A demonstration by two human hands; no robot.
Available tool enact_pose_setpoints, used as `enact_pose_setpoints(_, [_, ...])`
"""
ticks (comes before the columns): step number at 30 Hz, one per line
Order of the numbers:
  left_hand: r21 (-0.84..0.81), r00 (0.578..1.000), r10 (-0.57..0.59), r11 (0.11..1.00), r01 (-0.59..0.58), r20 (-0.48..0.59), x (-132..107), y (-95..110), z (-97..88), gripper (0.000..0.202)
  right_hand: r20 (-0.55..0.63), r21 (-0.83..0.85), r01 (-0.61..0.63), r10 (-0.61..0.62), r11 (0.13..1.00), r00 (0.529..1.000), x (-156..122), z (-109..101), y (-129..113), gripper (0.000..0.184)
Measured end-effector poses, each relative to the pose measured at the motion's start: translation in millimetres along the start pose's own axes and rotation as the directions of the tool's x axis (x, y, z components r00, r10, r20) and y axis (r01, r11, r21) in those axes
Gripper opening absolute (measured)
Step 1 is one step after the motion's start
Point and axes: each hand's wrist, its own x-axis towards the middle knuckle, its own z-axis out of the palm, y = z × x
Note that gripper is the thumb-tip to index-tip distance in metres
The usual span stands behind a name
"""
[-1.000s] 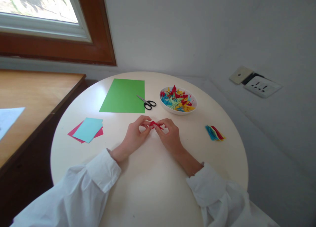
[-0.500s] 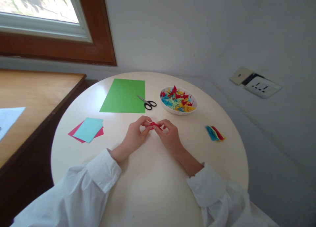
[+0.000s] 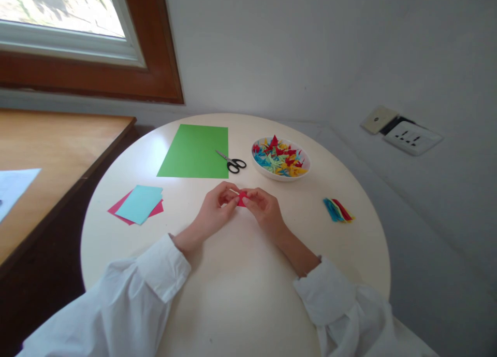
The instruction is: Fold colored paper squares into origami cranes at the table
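A small piece of folded red paper (image 3: 242, 199) is pinched between both hands over the middle of the round table. My left hand (image 3: 215, 209) grips its left side with thumb and fingers closed. On its right side, my right hand (image 3: 266, 210) holds it the same way, the thumb pressed on the paper. The fingers cover much of it, so its exact fold is hidden. Just beyond the hands lie scissors (image 3: 234, 165) with black handles. A white bowl (image 3: 277, 177) of folded paper cranes (image 3: 279, 156) in several colours stands behind my right hand.
A green sheet (image 3: 194, 152) lies at the table's back left, under the scissors' tips. Light blue paper squares (image 3: 140, 204) rest on red ones (image 3: 156, 209) at left. Folded coloured paper strips (image 3: 337, 210) lie at right. A wooden desk (image 3: 70, 139) stands left of the white table (image 3: 233, 295).
The red paper has turned between my fingers, and more of its flat face now shows below the thumbs. Both hands stay in nearly the same place.
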Motion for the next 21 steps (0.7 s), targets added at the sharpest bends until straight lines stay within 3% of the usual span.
enact_pose_setpoints(5, [-0.019, 0.995, -0.096, 0.995, 0.096, -0.018, 2.6, -1.1, -2.9, 0.009, 0.047, -0.034, -0.028, 0.03, 0.999, 0.998, 0.1, 0.4, -5.6, 0.015])
enact_pose_setpoints(9, [-0.056, 0.993, -0.117, 0.991, 0.117, 0.016, 4.6, -6.6, -4.5, 0.011, 0.014, -0.058, -0.05, 0.051, 0.997, 0.999, 0.7, -0.1, -6.4, 0.016])
enact_pose_setpoints(16, [0.027, 0.999, -0.033, 0.999, 0.032, 0.021, 6.9, -5.3, -5.3, 0.014, -0.085, -0.058, -0.092, 0.087, 0.994, 0.993, 3.2, -1.5, -1.3, 0.017])
enact_pose_setpoints(21, [0.102, 0.994, 0.105, 0.989, -0.108, 0.037, 6.5, -7.9, -7.9, 0.032, -0.127, -0.066, -0.103, 0.094, 0.992, 0.987, 5.0, -2.4, 3.1, 0.016])
